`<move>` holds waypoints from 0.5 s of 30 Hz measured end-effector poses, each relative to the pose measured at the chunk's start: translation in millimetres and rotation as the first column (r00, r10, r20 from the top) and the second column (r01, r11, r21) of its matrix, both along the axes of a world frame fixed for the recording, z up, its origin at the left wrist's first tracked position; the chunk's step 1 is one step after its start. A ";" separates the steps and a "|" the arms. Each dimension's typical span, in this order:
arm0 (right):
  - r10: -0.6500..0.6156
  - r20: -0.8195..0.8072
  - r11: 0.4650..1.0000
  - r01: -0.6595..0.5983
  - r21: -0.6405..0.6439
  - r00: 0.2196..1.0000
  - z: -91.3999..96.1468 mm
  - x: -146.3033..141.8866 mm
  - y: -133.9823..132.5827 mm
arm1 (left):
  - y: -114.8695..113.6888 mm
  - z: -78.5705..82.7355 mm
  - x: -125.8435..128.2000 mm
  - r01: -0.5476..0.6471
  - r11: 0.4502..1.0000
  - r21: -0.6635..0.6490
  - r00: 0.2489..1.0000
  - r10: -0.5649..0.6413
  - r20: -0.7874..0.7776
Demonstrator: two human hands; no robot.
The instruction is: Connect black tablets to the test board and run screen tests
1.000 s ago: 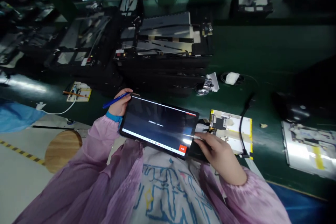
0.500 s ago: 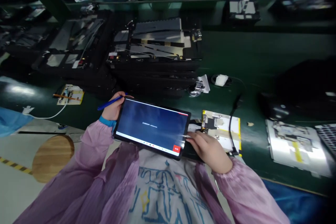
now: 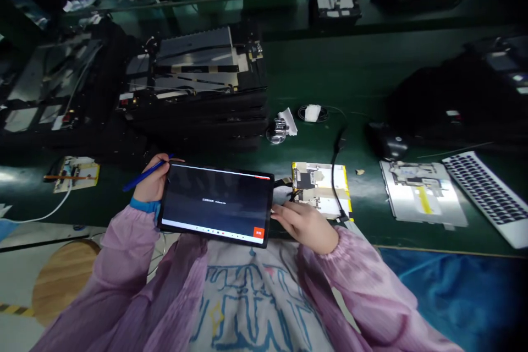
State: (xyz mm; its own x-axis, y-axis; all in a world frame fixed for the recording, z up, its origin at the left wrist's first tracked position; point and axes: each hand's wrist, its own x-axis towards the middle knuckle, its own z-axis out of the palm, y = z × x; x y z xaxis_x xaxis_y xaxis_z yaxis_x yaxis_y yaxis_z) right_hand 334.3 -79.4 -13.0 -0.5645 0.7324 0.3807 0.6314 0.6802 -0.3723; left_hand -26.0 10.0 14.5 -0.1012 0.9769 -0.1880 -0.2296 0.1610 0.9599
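A black tablet (image 3: 216,203) with a lit dark screen and a red button at its lower right rests against my chest at the bench edge. My left hand (image 3: 152,184) grips its left edge and also pinches a blue pen (image 3: 142,176) that points left. At the tablet's right edge lies my right hand (image 3: 303,223), fingers curled against the side of the tablet. Just beyond that hand sits a yellow-edged circuit board (image 3: 319,190) with a black cable (image 3: 336,168) running over it.
A tall stack of black trays (image 3: 193,93) holding tablet parts stands behind the tablet. To the right lie a silver back cover (image 3: 421,195), a white keyboard (image 3: 487,195) and a black mouse (image 3: 388,143). A small board (image 3: 74,173) lies left. Other people's hands work at the far bench.
My head has turned to the right, so everything has slid left in view and the keyboard now shows. Both hands have kept their hold on the tablet.
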 end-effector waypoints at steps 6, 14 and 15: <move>0.002 0.003 1.000 -0.002 0.022 1.000 3.3 2.7 3.9 | 1.5 -1.1 -0.5 -0.006 1.000 0.021 0.999 0.007 -0.032; -0.009 -0.089 0.999 0.014 0.052 0.996 4.9 11.5 5.3 | 2.0 -1.8 0.0 -0.002 1.000 -0.005 0.997 0.002 -0.075; -0.073 -0.107 0.997 0.075 0.017 0.992 7.0 16.2 4.0 | 2.1 -2.0 -0.3 -0.002 1.000 -0.007 0.997 0.002 -0.083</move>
